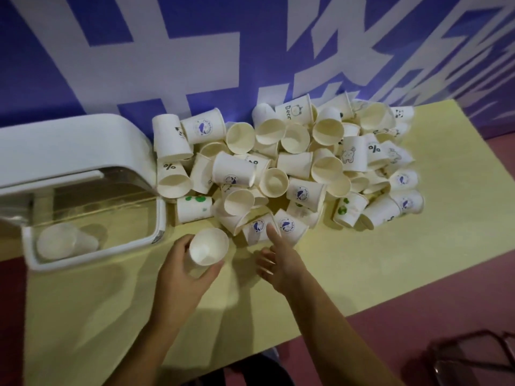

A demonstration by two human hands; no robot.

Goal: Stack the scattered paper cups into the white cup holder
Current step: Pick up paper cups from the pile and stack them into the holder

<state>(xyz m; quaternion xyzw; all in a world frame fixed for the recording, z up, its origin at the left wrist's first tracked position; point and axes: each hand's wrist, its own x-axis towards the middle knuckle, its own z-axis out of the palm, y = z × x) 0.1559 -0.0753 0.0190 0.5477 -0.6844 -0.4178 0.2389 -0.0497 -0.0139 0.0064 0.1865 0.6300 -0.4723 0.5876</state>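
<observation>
My left hand (182, 270) grips an upright white paper cup (208, 246) just in front of the heap, its mouth facing up. My right hand (280, 256) is open, its index finger stretched toward a cup with a blue logo (257, 228) at the near edge of the pile. A big heap of white paper cups (287, 165) lies scattered across the yellow table (334, 274). The white cup holder (83, 190) lies at the left with its clear lid up; one or two cups (64, 243) lie inside it.
A blue wall with large white characters (250, 51) stands right behind the cups. The table's front edge runs diagonally at the lower right, with a pink floor (418, 330) and a dark chair frame (473, 358) beyond.
</observation>
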